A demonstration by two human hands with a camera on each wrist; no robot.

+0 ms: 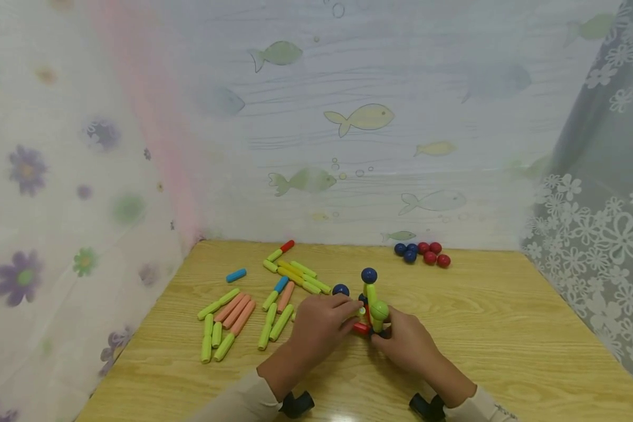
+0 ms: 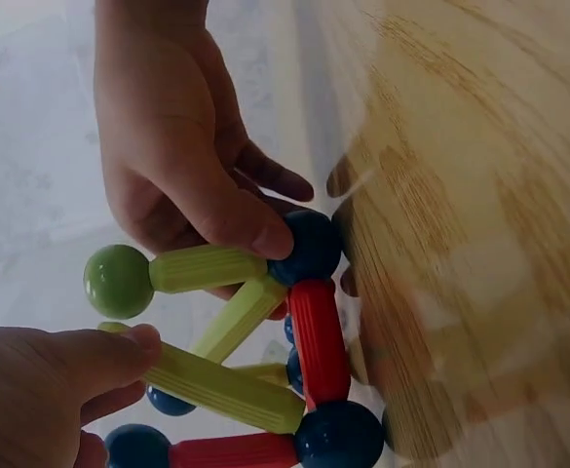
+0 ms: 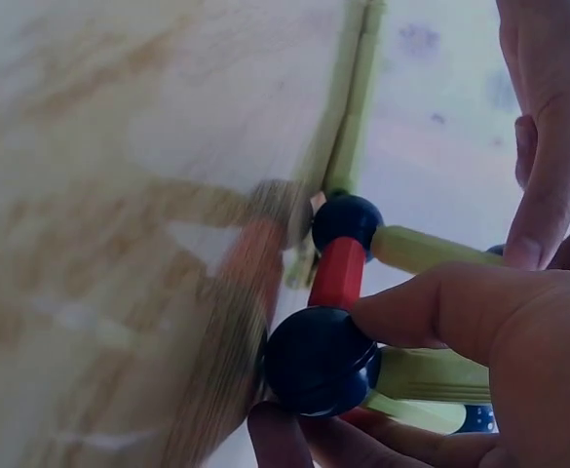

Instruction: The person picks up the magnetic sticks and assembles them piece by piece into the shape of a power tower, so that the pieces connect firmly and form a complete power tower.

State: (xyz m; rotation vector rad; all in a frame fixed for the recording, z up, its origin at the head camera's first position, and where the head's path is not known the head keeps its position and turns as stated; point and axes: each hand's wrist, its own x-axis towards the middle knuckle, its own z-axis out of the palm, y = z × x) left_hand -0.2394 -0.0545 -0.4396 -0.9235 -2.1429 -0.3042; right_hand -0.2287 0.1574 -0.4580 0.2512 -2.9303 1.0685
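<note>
A structure of magnetic rods and balls stands on the wooden table (image 1: 506, 328). My left hand (image 1: 319, 322) pinches the upper end of a yellow-green rod (image 2: 226, 388), whose lower end touches a blue ball (image 2: 340, 435) at a corner of the base. My right hand (image 1: 408, 340) grips another blue corner ball (image 3: 322, 361) between thumb and fingers. A red rod (image 2: 320, 339) joins these two balls. From the right-hand corner rises a yellow-green rod (image 2: 207, 268) topped by a green ball (image 1: 379, 311). A further blue ball (image 1: 369, 275) sits higher, at the back.
Loose yellow-green, orange, yellow, blue and red rods (image 1: 240, 316) lie left of the hands. A lone blue rod (image 1: 236, 275) is farther back. Blue balls (image 1: 410, 257) and dark red balls (image 1: 429, 257) cluster near the back edge. A printed curtain (image 1: 358, 176) hangs behind the table.
</note>
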